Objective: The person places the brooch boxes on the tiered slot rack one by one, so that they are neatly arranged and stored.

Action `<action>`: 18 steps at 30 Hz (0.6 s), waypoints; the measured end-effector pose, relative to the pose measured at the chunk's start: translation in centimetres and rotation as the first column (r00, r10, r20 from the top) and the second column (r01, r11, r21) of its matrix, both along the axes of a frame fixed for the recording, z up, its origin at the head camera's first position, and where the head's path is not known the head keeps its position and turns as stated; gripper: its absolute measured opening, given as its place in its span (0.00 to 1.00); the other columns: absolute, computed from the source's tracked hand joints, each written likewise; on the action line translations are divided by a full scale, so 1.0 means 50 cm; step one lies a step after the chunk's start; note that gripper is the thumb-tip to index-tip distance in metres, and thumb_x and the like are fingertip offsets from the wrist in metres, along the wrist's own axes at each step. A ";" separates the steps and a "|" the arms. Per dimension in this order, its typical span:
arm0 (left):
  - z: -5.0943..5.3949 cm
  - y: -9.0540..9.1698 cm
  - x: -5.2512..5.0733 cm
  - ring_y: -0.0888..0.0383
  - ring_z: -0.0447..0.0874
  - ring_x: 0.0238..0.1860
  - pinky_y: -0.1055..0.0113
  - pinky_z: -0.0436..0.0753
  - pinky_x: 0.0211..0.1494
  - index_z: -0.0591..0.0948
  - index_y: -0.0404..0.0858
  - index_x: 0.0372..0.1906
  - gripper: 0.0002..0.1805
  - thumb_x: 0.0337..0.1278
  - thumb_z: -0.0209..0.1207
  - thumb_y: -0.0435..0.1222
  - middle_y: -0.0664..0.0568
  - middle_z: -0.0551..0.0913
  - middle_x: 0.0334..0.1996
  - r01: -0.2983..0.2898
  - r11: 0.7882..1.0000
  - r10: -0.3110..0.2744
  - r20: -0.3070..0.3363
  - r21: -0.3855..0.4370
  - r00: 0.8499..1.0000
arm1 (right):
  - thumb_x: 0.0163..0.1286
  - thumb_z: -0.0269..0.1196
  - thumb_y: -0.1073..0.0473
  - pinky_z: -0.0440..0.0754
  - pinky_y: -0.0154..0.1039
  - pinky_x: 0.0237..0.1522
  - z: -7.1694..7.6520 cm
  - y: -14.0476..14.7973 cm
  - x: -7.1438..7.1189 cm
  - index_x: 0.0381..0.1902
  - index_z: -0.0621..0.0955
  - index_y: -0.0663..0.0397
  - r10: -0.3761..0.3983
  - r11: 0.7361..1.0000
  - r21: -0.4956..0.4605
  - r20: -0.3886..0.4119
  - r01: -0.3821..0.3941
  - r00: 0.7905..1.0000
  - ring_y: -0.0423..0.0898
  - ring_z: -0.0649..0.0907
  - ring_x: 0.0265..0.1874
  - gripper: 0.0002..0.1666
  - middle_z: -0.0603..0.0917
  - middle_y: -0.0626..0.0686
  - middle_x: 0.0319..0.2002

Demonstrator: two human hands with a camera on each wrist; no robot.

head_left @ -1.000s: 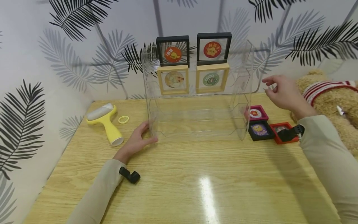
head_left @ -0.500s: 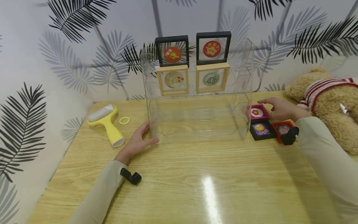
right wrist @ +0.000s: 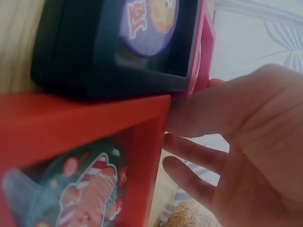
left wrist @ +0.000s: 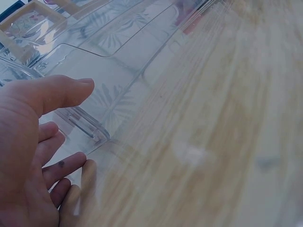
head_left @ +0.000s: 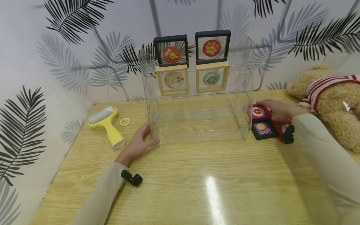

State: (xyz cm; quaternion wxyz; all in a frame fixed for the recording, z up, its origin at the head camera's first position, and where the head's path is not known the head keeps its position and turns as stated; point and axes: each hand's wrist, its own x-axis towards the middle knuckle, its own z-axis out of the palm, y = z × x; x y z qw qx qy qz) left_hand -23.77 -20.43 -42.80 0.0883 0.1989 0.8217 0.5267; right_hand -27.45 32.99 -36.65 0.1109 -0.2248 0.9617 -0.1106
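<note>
The clear acrylic rack (head_left: 197, 136) stands on the table, holding two black frames (head_left: 212, 62) above two light wooden frames (head_left: 174, 93). My left hand (head_left: 137, 144) rests at its lower left corner, thumb and fingers spread around the side; in the left wrist view the hand (left wrist: 28, 137) has relaxed fingers. At the right, my right hand (head_left: 281, 110) grips the magenta frame (head_left: 267, 116) by its right side; part of that frame shows past the hand (right wrist: 255, 127) in the right wrist view. Beside it lie a black frame (head_left: 271, 135) and a red frame (right wrist: 80, 113), partly hidden in the head view.
A yellow-handled lint roller (head_left: 112, 132) and a yellow ring (head_left: 125, 122) lie left of the rack. A teddy bear (head_left: 334, 103) in a striped garment lies at the right. Behind the table (head_left: 174, 187) is a leaf-patterned wall covering.
My right hand has come down and left from above the small frames and taken hold of the magenta one, whose near side looks slightly raised. The left hand has stayed at the rack.
</note>
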 end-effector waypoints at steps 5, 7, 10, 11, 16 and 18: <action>0.000 -0.001 0.002 0.44 0.57 0.73 0.47 0.51 0.76 0.59 0.36 0.72 0.41 0.55 0.66 0.33 0.38 0.64 0.70 -0.003 1.000 0.003 0.010 0.001 1.000 | 0.47 0.61 0.76 0.73 0.65 0.53 0.003 -0.004 -0.002 0.63 0.64 0.78 -0.008 1.000 0.000 -0.026 0.008 1.000 0.72 0.73 0.52 0.41 0.68 0.80 0.56; 0.000 -0.001 0.001 0.44 0.57 0.73 0.47 0.51 0.76 0.58 0.37 0.73 0.42 0.56 0.66 0.33 0.38 0.64 0.70 -0.003 1.000 0.003 0.009 0.002 1.000 | 0.47 0.62 0.76 0.77 0.60 0.49 0.003 -0.004 -0.003 0.62 0.65 0.77 -0.025 1.000 -0.016 -0.024 0.025 0.999 0.67 0.78 0.46 0.41 0.69 0.79 0.56; 0.001 -0.002 0.000 0.44 0.57 0.73 0.47 0.51 0.75 0.58 0.38 0.73 0.42 0.55 0.66 0.33 0.38 0.64 0.70 -0.002 1.000 0.002 0.011 0.013 1.000 | 0.46 0.63 0.75 0.80 0.55 0.42 0.003 -0.002 -0.003 0.63 0.64 0.78 -0.073 0.996 -0.053 -0.009 0.073 0.997 0.59 0.81 0.36 0.43 0.70 0.78 0.55; 0.001 -0.003 0.000 0.44 0.57 0.73 0.46 0.51 0.75 0.58 0.38 0.73 0.42 0.55 0.66 0.33 0.38 0.64 0.70 0.001 1.000 -0.001 0.008 0.015 1.000 | 0.46 0.64 0.75 0.80 0.54 0.39 0.002 -0.001 -0.003 0.63 0.63 0.78 -0.093 0.993 -0.066 -0.006 0.093 0.996 0.57 0.81 0.33 0.43 0.70 0.77 0.56; 0.003 -0.003 0.002 0.44 0.58 0.72 0.47 0.52 0.75 0.59 0.38 0.72 0.42 0.55 0.66 0.32 0.38 0.66 0.69 -0.001 1.000 0.000 0.010 0.021 1.000 | 0.46 0.66 0.73 0.81 0.54 0.38 0.001 0.006 0.004 0.66 0.58 0.79 -0.184 0.971 -0.151 0.014 0.184 0.983 0.64 0.81 0.40 0.49 0.65 0.77 0.57; 0.003 -0.002 0.003 0.44 0.59 0.72 0.47 0.52 0.75 0.59 0.38 0.73 0.42 0.55 0.66 0.32 0.38 0.66 0.69 -0.001 1.000 0.001 0.014 0.026 1.000 | 0.45 0.68 0.72 0.81 0.55 0.39 0.000 0.009 0.007 0.66 0.59 0.80 -0.209 0.961 -0.189 -0.004 0.204 0.978 0.67 0.79 0.43 0.50 0.64 0.77 0.55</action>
